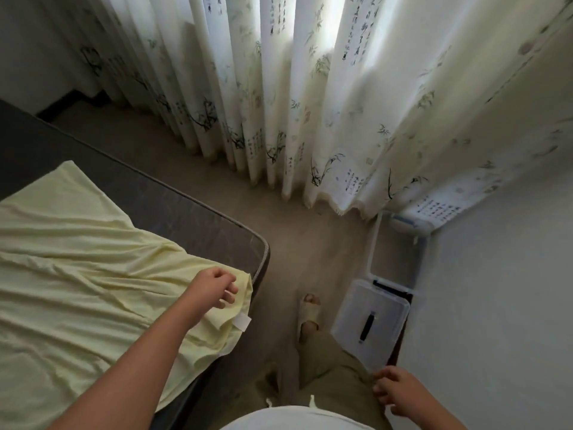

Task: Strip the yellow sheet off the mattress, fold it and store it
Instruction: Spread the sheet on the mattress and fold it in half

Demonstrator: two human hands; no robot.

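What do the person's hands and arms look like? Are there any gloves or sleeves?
No gloves and no sleeves show. The left hand and the right hand are bare, and the skin stays uncovered right to the picture's edge. I see no watch, ring or bracelet. Below them are olive-green trousers and the edge of a white top.

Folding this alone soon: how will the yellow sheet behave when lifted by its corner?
Probably floppy: the sheet lies in soft wrinkles and hangs over the mattress edge. Likely light, since its corner folds over thinly by the left hand.
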